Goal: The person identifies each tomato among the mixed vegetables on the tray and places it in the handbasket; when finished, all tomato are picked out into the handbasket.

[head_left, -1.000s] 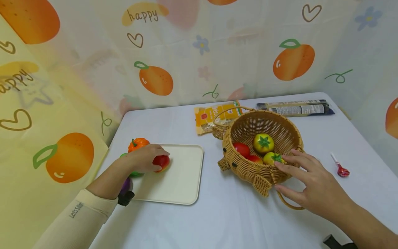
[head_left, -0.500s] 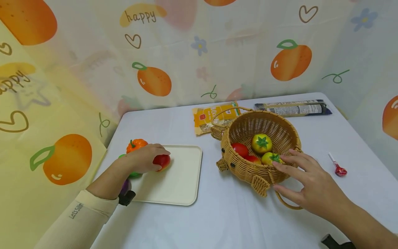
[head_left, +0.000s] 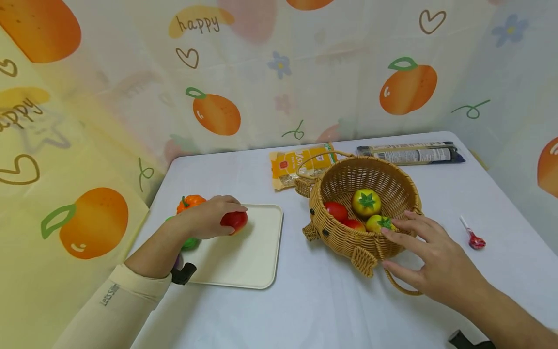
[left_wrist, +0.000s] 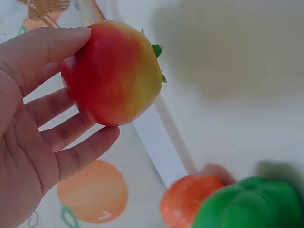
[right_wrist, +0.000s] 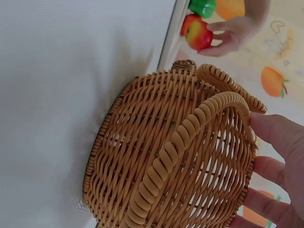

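My left hand (head_left: 213,215) holds a red-and-yellow tomato (left_wrist: 114,73) between thumb and fingers. Green leaf tips show on its far side in the left wrist view. Hand and tomato are just above the cream tray (head_left: 244,264). On the right stands a wicker basket (head_left: 348,240) shaped like an animal. It contains two yellow-green tomatoes (head_left: 366,202) with star-shaped leaves, plus red pieces (head_left: 336,211). My right hand (head_left: 436,259) grips the basket's near-right rim, fingertips over the edge and thumb outside, beside the looped handle (right_wrist: 171,147).
An orange pepper (head_left: 190,202) and a green pepper (left_wrist: 251,204) lie at the tray's left side, partly behind the left arm. Behind the basket are a yellow packet (head_left: 292,167) and a long dark package (head_left: 411,153). A lollipop (head_left: 475,240) lies at right.
My left hand has lifted the tomato a little and shifted it right over the tray. The right hand keeps its place on the basket rim.
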Tool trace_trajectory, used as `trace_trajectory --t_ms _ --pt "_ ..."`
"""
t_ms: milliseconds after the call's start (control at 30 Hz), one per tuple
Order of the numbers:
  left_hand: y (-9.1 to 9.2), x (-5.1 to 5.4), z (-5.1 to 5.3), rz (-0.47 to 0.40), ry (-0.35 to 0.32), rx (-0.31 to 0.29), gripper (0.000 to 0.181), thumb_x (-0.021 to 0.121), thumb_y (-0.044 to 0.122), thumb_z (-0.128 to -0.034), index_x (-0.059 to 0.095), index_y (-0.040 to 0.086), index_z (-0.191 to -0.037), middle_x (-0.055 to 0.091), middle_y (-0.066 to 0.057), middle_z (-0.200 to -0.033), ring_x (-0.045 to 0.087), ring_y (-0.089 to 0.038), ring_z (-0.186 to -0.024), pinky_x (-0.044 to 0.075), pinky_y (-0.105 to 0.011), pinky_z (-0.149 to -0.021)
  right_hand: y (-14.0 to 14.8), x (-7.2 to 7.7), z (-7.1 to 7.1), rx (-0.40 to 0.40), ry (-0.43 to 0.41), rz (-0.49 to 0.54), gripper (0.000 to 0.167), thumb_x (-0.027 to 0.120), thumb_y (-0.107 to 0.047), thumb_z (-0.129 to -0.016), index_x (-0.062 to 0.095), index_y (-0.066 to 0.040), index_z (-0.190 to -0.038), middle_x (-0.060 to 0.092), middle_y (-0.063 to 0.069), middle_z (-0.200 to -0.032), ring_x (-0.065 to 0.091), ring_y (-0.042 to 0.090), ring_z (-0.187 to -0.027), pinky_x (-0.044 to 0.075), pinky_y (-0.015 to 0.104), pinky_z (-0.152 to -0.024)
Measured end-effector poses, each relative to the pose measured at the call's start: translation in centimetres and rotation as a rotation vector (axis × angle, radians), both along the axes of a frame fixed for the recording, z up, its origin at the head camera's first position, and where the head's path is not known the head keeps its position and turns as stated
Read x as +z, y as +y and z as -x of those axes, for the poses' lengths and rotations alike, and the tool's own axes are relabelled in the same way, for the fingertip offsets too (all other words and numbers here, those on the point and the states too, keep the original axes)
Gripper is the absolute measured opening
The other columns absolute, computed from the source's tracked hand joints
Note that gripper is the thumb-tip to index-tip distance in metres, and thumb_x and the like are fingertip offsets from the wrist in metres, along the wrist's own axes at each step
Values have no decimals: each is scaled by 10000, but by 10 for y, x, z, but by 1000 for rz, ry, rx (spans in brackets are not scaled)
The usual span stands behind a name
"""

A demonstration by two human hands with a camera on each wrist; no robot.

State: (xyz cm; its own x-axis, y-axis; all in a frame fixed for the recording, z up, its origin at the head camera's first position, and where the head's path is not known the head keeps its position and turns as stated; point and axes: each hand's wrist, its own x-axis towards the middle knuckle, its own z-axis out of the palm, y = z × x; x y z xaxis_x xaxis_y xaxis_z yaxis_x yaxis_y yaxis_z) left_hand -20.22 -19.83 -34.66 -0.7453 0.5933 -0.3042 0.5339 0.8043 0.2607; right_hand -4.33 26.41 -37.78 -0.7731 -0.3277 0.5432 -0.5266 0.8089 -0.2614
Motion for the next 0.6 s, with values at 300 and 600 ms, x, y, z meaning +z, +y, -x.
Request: trace_trajectory --t_ms 300,600 --pt "23 20 -5 -18 17 -31 524 765 193 -922 610 165 -1422 549 -92 -1435 514 -316 -1274 587 -437 -909 -2 2 0 -5 -10 -22 720 449 -779 -904 754 -216 -1234 681 68 -1268 540 360 -1291 529 433 -1033" --pt "53 44 -3 -48 60 -89 518 752 200 -930 604 175 -1426 538 -79 -1450 495 -307 -1308 577 -439 -935 -1 2 0 -1 -8 -20 749 412 -785 -905 760 -204 -1224 687 76 -1245 544 369 -1284 543 471 -1003"
